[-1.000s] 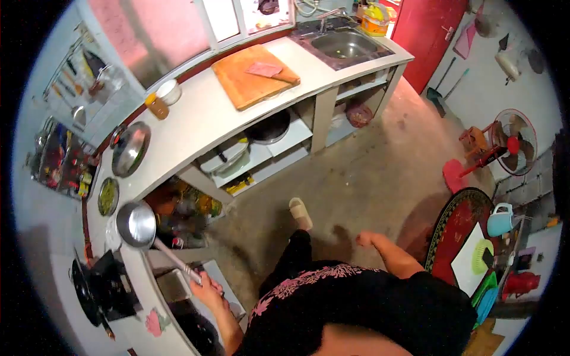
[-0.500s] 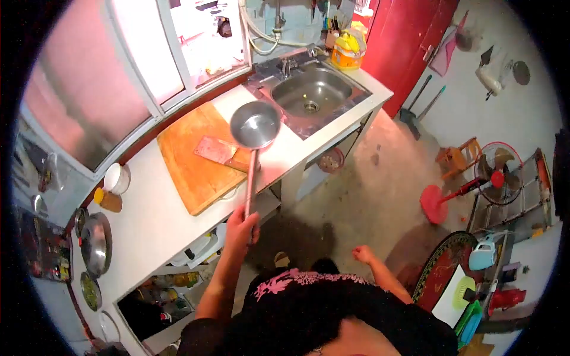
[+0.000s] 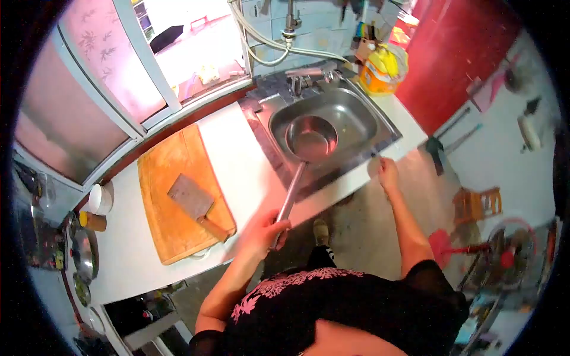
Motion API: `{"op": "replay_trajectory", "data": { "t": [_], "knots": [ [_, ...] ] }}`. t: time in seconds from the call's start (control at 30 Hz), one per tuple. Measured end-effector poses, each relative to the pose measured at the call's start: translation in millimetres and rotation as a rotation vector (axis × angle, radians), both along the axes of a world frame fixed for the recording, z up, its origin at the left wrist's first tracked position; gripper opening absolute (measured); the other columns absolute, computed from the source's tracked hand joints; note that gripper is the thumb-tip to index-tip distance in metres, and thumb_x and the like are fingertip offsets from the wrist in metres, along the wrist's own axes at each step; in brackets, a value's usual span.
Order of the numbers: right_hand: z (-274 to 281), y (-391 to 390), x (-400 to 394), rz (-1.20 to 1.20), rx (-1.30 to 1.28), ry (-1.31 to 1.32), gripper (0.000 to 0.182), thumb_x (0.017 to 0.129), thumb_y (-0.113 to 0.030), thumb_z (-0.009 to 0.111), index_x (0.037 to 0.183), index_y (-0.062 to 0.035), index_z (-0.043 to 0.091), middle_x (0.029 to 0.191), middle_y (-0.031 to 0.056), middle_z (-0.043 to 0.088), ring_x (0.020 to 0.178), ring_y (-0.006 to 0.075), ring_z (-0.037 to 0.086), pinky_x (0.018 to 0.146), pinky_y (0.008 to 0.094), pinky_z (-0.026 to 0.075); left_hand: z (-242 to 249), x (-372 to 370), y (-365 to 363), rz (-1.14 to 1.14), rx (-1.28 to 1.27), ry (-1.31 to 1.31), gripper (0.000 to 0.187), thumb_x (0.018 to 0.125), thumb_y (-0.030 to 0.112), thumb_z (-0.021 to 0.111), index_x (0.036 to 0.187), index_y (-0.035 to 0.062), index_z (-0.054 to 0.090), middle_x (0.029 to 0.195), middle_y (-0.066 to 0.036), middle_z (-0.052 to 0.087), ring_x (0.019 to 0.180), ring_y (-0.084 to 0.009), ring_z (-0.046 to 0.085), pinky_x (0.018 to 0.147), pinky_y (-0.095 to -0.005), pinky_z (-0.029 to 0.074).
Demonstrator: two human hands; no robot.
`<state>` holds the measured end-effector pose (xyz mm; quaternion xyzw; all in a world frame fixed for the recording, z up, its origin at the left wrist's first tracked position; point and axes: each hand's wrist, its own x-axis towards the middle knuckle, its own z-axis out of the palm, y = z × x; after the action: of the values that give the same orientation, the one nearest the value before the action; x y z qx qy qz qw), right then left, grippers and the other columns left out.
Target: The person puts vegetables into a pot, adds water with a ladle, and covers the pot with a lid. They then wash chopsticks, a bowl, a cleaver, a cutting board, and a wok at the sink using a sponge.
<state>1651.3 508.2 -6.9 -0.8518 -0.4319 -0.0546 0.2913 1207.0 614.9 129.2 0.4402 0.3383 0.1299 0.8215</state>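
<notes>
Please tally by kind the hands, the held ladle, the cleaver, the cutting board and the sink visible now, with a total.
Left hand and right hand: 2
Held ladle: 1
Cleaver: 1
Cutting board: 1
Sink: 1
Total: 6

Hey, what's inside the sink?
A long-handled pan, gripped by the left hand, has its bowl in or over the sink; whether it touches is unclear. It covers part of the bottom, hiding whatever's beneath.
</notes>
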Motion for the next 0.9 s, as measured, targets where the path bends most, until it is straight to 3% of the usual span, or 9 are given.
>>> {"op": "replay_trajectory", "data": {
  "t": [0.07, 0.17, 0.23, 0.3, 0.43, 0.47, 0.6, 0.8, 0.9],
  "knots": [
    [41.1, 104.4, 33.6, 0.123, -0.05, -0.141, 0.027, 0.076, -0.005, 0.052, 0.103, -0.0024, 0.056, 0.101, 0.0154, 0.056, 0.088, 0.0322, 0.056, 0.075, 0.039, 0.046, 7.3, 43.4, 10.9, 0.07, -0.022, 0.038, 0.018, 0.081, 0.01, 0.055, 0.097, 0.0038, 0.049, 0.057, -0.002, 0.045, 0.042, -0.0104, 0.044, 0.035, -0.0236, 0.032],
    [44.3, 231.4, 85.4, 0.331, -0.052, -0.453, 0.034, 0.074, -0.004, 0.051, 0.108, -0.0056, 0.054, 0.105, 0.0128, 0.054, 0.093, 0.0339, 0.054, 0.079, 0.0403, 0.045, 11.8, 88.9, 19.6, 0.127, -0.109, 0.064, 0.022, 0.081, 0.008, 0.054, 0.101, 0.0018, 0.05, 0.068, -0.002, 0.05, 0.045, -0.0093, 0.045, 0.037, -0.0225, 0.034],
    [42.5, 305.0, 114.4, 0.468, -0.102, -0.457, 0.041, 0.075, -0.005, 0.049, 0.116, -0.0013, 0.049, 0.123, 0.0136, 0.047, 0.109, 0.0309, 0.047, 0.093, 0.041, 0.037, 17.2, 118.0, 31.0, 0.149, -0.144, 0.083, 0.024, 0.081, 0.008, 0.055, 0.104, 0.0009, 0.05, 0.073, -0.002, 0.052, 0.046, -0.0088, 0.045, 0.038, -0.0218, 0.035],
    [94.3, 343.6, 97.1, 0.608, 0.019, -0.353, 0.042, 0.075, -0.006, 0.05, 0.117, 0.0008, 0.048, 0.127, 0.0123, 0.044, 0.115, 0.0299, 0.043, 0.097, 0.0415, 0.034, 26.0, 140.4, 39.1, 0.163, -0.184, 0.113, 0.03, 0.08, 0.008, 0.055, 0.108, 0.0007, 0.049, 0.074, -0.002, 0.052, 0.047, -0.0087, 0.045, 0.038, -0.0216, 0.035],
    [73.2, 437.5, 120.1, 0.905, 0.165, -0.879, 0.045, 0.073, -0.008, 0.055, 0.117, 0.0001, 0.049, 0.124, 0.0121, 0.046, 0.117, 0.0277, 0.042, 0.1, 0.0425, 0.03, 31.3, 177.1, 46.2, 0.216, -0.217, 0.181, 0.035, 0.079, 0.008, 0.056, 0.113, 0.0003, 0.048, 0.073, -0.001, 0.051, 0.046, -0.0083, 0.045, 0.037, -0.0208, 0.034],
    [71.3, 451.6, 123.2, 0.963, 0.191, -0.924, 0.046, 0.073, -0.009, 0.056, 0.117, -0.0007, 0.049, 0.123, 0.0123, 0.047, 0.117, 0.0276, 0.042, 0.101, 0.0428, 0.03, 26.3, 182.9, 47.7, 0.202, -0.231, 0.185, 0.035, 0.079, 0.008, 0.056, 0.113, 0.0005, 0.048, 0.073, -0.001, 0.05, 0.046, -0.0083, 0.045, 0.037, -0.0207, 0.034],
    [55.3, 479.6, 140.1, 0.938, -0.295, -0.968, 0.042, 0.074, -0.008, 0.057, 0.115, -0.0023, 0.051, 0.122, 0.0108, 0.049, 0.113, 0.0266, 0.046, 0.099, 0.0429, 0.032, 23.5, 204.4, 52.2, 0.21, -0.259, 0.163, 0.034, 0.079, 0.01, 0.056, 0.112, 0.0012, 0.049, 0.073, -0.001, 0.05, 0.046, -0.008, 0.045, 0.036, -0.0206, 0.033],
    [75.7, 452.9, 148.4, 0.986, -0.275, -0.752, 0.047, 0.072, -0.004, 0.054, 0.119, -0.0055, 0.049, 0.127, 0.0109, 0.045, 0.112, 0.0282, 0.046, 0.097, 0.0464, 0.033, 33.7, 232.7, 59.5, 0.211, -0.25, 0.166, 0.014, 0.083, 0.015, 0.054, 0.089, 0.0034, 0.051, 0.053, -0.001, 0.044, 0.038, -0.0084, 0.04, 0.034, -0.0205, 0.031],
    [72.8, 453.8, 152.5, 0.996, -0.249, -0.713, 0.049, 0.073, -0.005, 0.053, 0.121, -0.0059, 0.047, 0.129, 0.0113, 0.043, 0.112, 0.0287, 0.046, 0.095, 0.0463, 0.034, 27.2, 237.8, 58.4, 0.206, -0.23, 0.108, 0.013, 0.083, 0.014, 0.053, 0.088, 0.0026, 0.052, 0.054, -0.002, 0.045, 0.038, -0.0082, 0.04, 0.034, -0.0208, 0.031]
  ]
}}
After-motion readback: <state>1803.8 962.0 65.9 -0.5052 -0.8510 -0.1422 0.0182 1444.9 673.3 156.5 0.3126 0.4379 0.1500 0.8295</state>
